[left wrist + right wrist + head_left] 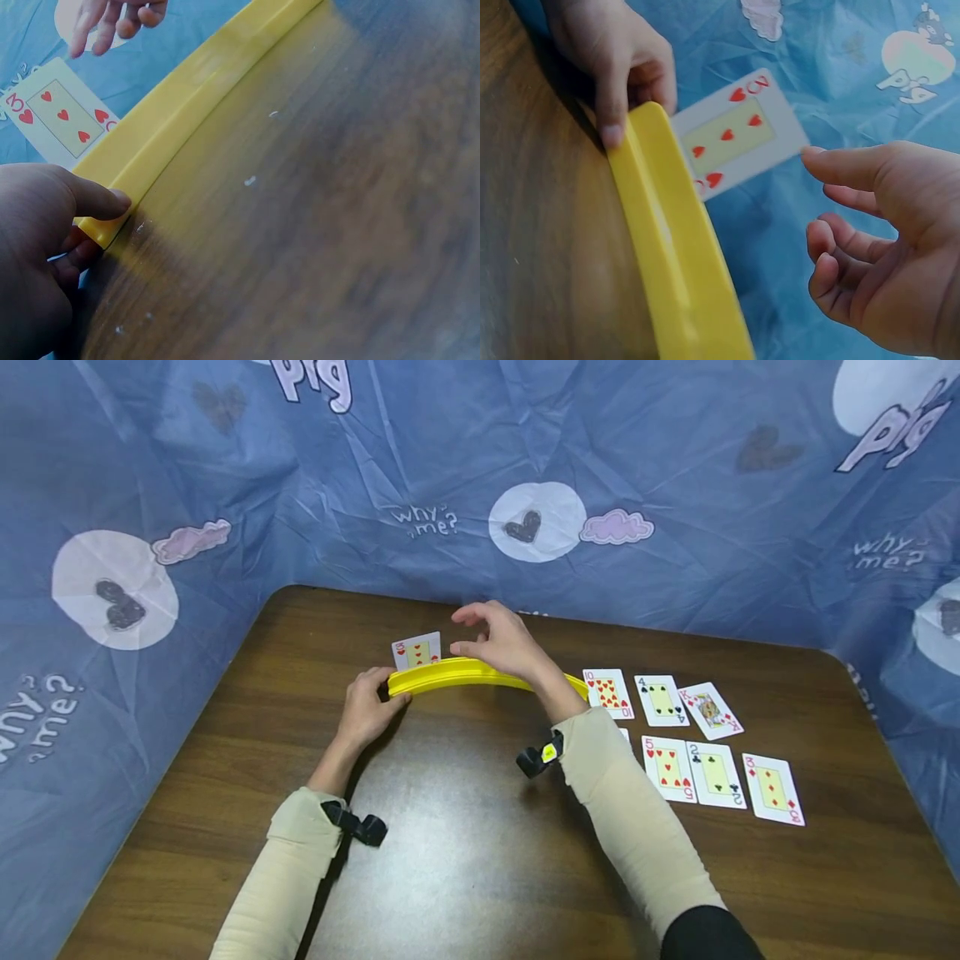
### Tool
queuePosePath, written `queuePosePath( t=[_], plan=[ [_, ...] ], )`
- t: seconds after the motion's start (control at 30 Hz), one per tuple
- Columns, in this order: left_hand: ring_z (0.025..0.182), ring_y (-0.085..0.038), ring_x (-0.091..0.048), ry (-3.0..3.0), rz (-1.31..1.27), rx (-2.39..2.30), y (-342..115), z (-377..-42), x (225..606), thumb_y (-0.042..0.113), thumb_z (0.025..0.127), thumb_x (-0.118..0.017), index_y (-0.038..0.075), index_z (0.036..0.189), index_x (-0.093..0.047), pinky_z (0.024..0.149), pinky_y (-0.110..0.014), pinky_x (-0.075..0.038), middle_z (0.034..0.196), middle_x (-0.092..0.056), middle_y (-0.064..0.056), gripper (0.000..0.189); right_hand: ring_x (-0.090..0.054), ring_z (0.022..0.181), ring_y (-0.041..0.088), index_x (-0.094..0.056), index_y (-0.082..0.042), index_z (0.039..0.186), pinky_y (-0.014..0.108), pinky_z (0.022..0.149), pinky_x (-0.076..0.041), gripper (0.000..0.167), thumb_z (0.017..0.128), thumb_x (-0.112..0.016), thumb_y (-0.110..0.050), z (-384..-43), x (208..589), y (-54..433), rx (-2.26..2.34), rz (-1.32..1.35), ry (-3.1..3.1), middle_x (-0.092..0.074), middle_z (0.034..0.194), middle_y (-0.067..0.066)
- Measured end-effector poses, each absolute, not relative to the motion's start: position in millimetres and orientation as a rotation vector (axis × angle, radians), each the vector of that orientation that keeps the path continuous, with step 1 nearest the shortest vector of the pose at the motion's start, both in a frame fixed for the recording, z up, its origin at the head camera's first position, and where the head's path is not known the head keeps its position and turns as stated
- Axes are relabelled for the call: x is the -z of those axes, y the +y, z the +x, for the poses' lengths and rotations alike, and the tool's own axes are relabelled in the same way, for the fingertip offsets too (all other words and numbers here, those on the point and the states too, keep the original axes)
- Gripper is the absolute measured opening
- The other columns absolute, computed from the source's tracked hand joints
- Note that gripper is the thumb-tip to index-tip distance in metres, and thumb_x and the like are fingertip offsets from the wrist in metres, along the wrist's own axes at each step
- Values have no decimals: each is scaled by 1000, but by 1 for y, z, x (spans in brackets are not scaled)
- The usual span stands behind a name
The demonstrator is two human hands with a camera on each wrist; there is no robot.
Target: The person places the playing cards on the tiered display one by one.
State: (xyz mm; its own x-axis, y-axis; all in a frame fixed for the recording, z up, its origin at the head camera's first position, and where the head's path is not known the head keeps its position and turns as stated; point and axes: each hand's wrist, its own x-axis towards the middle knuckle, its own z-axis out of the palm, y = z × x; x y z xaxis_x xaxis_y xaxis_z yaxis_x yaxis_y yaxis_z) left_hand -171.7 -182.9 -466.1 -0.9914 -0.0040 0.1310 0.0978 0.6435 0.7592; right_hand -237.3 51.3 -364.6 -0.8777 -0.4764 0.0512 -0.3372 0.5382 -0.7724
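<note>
A curved yellow card holder (468, 673) stands on the table, and the three of hearts (417, 651) rises from its left part. My left hand (367, 708) grips the holder's left end, its thumb lying on the near side in the left wrist view. To the right of that card, my right hand (501, 642) hovers over the holder with loosely bent fingers and nothing between them. In the right wrist view, its thumb tip (817, 152) appears close to the card's corner; whether they touch I cannot tell. My right forearm hides part of the holder's right end.
Face-up cards lie right of the holder: the ten of hearts (608, 694), four of clubs (662, 701) and king of diamonds (711, 711) behind, the five of hearts (668, 768), two of clubs (716, 774) and three of diamonds (773, 789) nearer. My right sleeve partly covers another card.
</note>
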Motion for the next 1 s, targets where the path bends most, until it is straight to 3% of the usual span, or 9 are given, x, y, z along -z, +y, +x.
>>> queuePosePath(
  t=[0.47, 1.0],
  plan=[
    [104, -37, -57, -2729, -77, 1265, -185, -171, 467, 8, 84, -75, -4, 116, -67, 92, -46, -40, 111, -68, -23, 35, -53, 84, 23, -61, -10, 132, 31, 77, -44, 46, 89, -74, -20, -226, 339, 108, 1248, -610, 2632, -57, 135, 12],
    [104, -37, -57, -2734, -83, 1262, -183, -171, 466, 7, 85, -74, -5, 117, -67, 93, -48, -41, 113, -68, -24, 35, -54, 86, 19, -61, -7, 131, 27, 75, -45, 45, 89, -74, -17, -210, 338, 162, 1231, -533, 2736, -58, 129, 14]
  ],
)
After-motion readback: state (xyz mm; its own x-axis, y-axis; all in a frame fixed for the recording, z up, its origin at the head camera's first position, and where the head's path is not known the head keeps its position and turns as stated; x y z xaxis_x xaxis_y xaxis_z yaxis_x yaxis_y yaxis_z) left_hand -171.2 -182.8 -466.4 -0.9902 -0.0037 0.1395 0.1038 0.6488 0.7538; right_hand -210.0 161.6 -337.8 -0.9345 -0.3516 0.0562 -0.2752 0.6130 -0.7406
